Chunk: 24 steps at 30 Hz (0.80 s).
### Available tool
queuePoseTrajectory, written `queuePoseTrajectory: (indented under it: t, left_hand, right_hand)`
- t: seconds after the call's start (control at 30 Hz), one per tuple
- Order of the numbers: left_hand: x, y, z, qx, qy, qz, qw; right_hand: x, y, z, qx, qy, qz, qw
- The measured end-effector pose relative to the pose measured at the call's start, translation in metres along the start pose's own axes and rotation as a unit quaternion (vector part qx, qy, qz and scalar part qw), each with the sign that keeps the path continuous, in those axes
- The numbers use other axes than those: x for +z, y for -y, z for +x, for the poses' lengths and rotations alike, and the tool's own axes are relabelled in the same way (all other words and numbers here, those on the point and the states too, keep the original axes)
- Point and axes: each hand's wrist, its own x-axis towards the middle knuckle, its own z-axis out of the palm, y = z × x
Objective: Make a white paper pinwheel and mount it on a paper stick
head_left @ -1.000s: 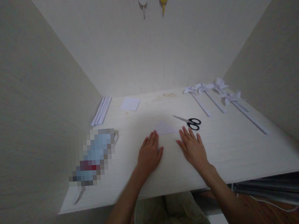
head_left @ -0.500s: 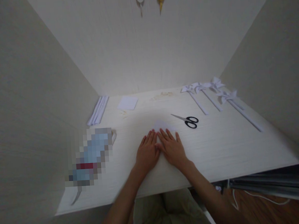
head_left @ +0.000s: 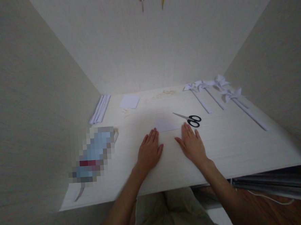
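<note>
A small white sheet of paper point(head_left: 166, 125), folded into what looks like a triangle, lies on the white table in front of me. My left hand point(head_left: 149, 147) rests flat at its left corner, fingers stretched out and fingertips touching or very close to the paper. Just past the right corner, my right hand point(head_left: 192, 141) lies flat with its thumb spread and holds nothing. Beyond its fingertips are scissors point(head_left: 191, 120) with black handles, blades pointing left.
Rolled white paper sticks point(head_left: 100, 109) lie at the back left beside a square paper sheet point(head_left: 129, 101). Several paper pinwheels point(head_left: 231, 94) on sticks lie at the right. A pixelated object point(head_left: 94, 156) occupies the left front. Small scraps point(head_left: 168, 92) lie near the back wall.
My right hand has slid right, away from my left hand, along the fold of the paper to beyond its right corner. My left hand has stayed nearly in place.
</note>
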Motion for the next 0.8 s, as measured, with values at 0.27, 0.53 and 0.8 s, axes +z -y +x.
queuePoseTrajectory:
  t: [0.27,0.53,0.8]
  left_hand:
    - [-0.002,0.000,0.000,-0.004,0.001,0.009,1.000]
    - [0.008,-0.040,0.019,-0.039,-0.029,0.047,0.998]
    - [0.005,-0.030,0.013,-0.038,-0.008,0.016,0.999]
  right_hand:
    - [0.003,0.010,0.005,-0.156,0.052,0.005,0.986]
    - [0.000,0.010,0.005,-0.159,0.062,-0.010,0.985]
    - [-0.001,0.011,0.005,-0.148,0.065,-0.002,0.987]
